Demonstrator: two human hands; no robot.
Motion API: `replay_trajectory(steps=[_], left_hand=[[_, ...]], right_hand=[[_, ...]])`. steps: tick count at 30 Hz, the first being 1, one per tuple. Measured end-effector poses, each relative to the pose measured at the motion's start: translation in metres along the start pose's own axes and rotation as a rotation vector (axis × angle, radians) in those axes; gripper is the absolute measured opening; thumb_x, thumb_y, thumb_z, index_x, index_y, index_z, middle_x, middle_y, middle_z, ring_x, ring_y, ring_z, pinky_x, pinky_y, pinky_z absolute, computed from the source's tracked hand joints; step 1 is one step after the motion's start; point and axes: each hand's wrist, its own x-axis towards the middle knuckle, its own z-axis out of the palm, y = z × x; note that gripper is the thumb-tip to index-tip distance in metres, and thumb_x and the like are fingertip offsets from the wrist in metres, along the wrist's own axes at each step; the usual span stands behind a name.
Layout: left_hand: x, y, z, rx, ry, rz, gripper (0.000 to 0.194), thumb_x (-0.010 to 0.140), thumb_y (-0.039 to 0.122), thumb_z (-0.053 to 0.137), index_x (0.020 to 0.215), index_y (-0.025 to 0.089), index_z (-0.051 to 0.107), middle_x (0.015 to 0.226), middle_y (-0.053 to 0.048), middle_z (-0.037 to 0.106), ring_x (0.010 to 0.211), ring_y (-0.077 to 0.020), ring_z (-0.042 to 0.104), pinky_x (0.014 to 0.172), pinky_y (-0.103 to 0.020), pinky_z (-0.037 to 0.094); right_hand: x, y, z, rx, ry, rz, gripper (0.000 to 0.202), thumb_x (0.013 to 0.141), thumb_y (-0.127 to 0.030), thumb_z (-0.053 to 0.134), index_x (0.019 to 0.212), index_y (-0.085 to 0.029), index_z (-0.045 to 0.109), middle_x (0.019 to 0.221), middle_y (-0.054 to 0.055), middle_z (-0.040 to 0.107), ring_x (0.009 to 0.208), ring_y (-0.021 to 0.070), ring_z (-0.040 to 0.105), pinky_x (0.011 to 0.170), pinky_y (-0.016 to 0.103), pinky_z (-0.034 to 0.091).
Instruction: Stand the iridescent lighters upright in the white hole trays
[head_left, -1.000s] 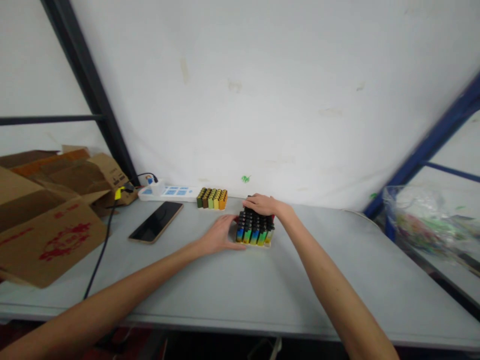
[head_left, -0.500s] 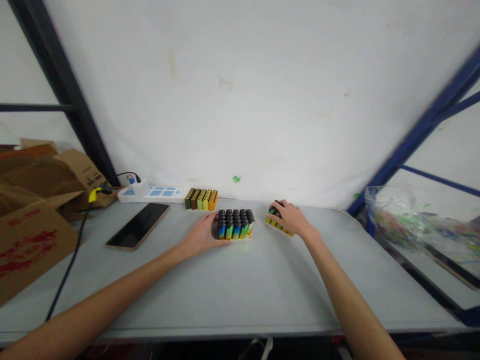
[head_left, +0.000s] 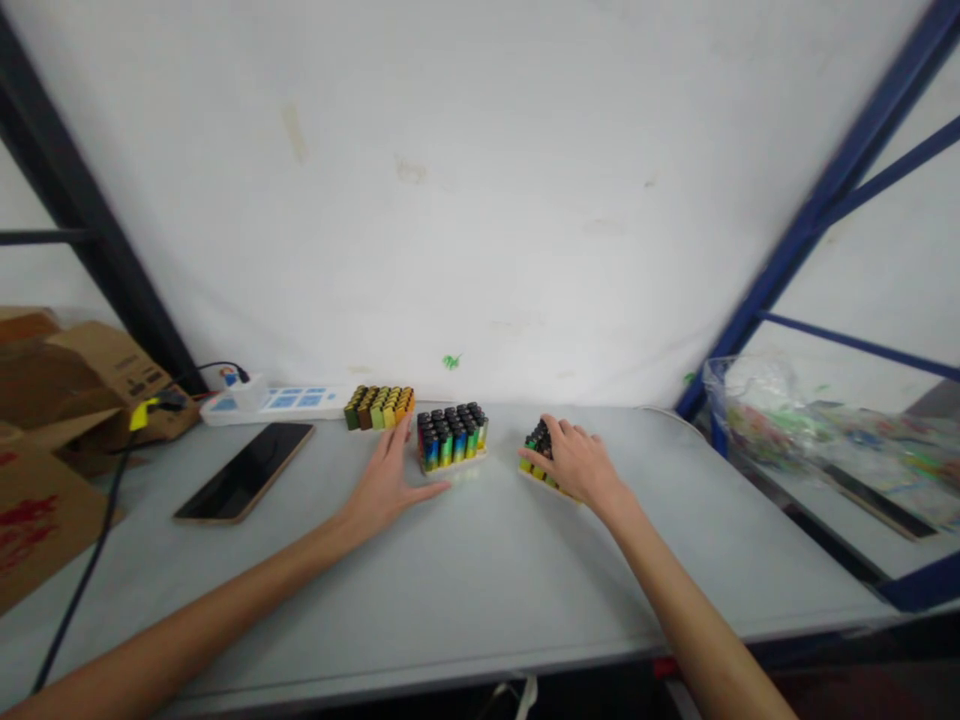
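Observation:
Near the table's middle, a tray of lighters [head_left: 452, 437] stands upright, its rows showing black tops and blue, green and yellow bodies. My left hand [head_left: 382, 485] is just left of it, thumb and fingers spread, holding nothing. To the right, my right hand [head_left: 581, 460] lies over a second tray of lighters [head_left: 536, 455], fingers curled round its far side and thumb at the front left. The hand hides much of this tray, which sits at an angle on the table. Farther back on the left stands a block of small green, brown, yellow and orange pieces [head_left: 380, 407].
A phone [head_left: 246, 472] lies at the left, before a white power strip [head_left: 300, 403] with a plugged-in charger. Cardboard boxes [head_left: 52, 500] and a black cable [head_left: 90, 560] fill the far left. Clear plastic bags [head_left: 787, 410] lie right, beyond the blue frame post [head_left: 787, 240].
My left hand has let go of the middle tray of lighters and opened to its left. The right hand stays on its tray. The view has shifted slightly to the right.

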Motion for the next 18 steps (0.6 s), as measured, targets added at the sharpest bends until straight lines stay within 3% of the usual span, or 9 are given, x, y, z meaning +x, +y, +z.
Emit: replay_trajectory(steps=[3,6,10,14,18], left_hand=[[-0.005,0.013,-0.007,0.036,0.104,0.078,0.107,0.082,0.056,0.077,0.162,0.024,0.013,0.137,-0.015,0.050,0.127,-0.0351,0.055,0.113,-0.057,0.043],[-0.006,0.020,-0.014,0.073,0.195,0.226,0.093,0.089,0.046,0.072,0.161,0.027,0.016,0.141,-0.014,0.045,0.131,-0.0343,0.051,0.115,-0.057,0.042],[-0.012,0.029,-0.020,0.093,0.291,0.426,0.077,0.095,0.030,0.063,0.159,0.033,0.021,0.140,-0.011,0.047,0.133,-0.0334,0.049,0.115,-0.057,0.043],[-0.016,0.061,-0.013,-0.019,0.126,0.509,0.071,0.091,0.026,0.063,0.154,0.033,0.032,0.141,-0.012,0.047,0.133,-0.0334,0.050,0.116,-0.054,0.043],[0.004,0.107,0.018,-0.191,-0.128,0.441,0.069,0.087,0.035,0.070,0.150,0.029,0.042,0.153,-0.013,0.037,0.138,-0.0329,0.048,0.120,-0.050,0.040]], right_hand=[[0.002,-0.003,-0.001,-0.018,-0.008,0.014,0.069,0.097,-0.075,0.038,0.134,-0.018,0.052,0.122,0.022,0.067,0.111,0.0382,0.066,0.094,0.049,0.048],[0.007,-0.001,-0.001,0.008,-0.031,0.070,0.070,0.096,-0.076,0.037,0.130,-0.017,0.054,0.119,0.022,0.069,0.108,0.0375,0.068,0.092,0.047,0.049],[0.024,0.022,-0.003,0.163,-0.120,0.203,0.076,0.095,-0.079,0.039,0.129,-0.013,0.057,0.116,0.024,0.072,0.106,0.0361,0.071,0.087,0.042,0.052],[0.041,0.061,-0.006,0.351,-0.230,0.300,0.075,0.094,-0.077,0.044,0.118,-0.010,0.069,0.116,0.024,0.074,0.107,0.0335,0.071,0.088,0.037,0.052],[0.044,0.090,-0.007,0.532,-0.333,0.390,0.072,0.093,-0.076,0.048,0.105,-0.010,0.076,0.111,0.018,0.077,0.095,0.0277,0.074,0.085,0.033,0.053]])
